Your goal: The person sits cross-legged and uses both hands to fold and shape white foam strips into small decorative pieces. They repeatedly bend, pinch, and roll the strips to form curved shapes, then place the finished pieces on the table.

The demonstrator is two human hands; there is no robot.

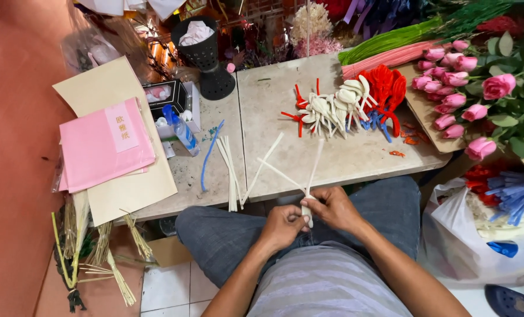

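Head view: the left hand [282, 226] and the right hand [332, 208] meet just above the person's lap, in front of the near edge of the stone table [356, 155]; both are closed around the lower end of a bundle of white pipe cleaners [307, 194], left fingers curled on it from below, right fingers pinching it from above. From the grip, several white stems fan upward over the table edge (one leans left, one rises nearly straight).

On the table, left of the hands, lie a group of loose white pipe cleaners [231, 173] and, beside it, a single blue pipe cleaner [209, 158]; farther back sits a pile of finished white, red and blue pipe-cleaner pieces [347, 103]. At the right edge, pink roses [455, 94] rest on brown cardboard; at the left, a pink paper pack [103, 144] lies on tan sheets, near a small plastic bottle [182, 132].
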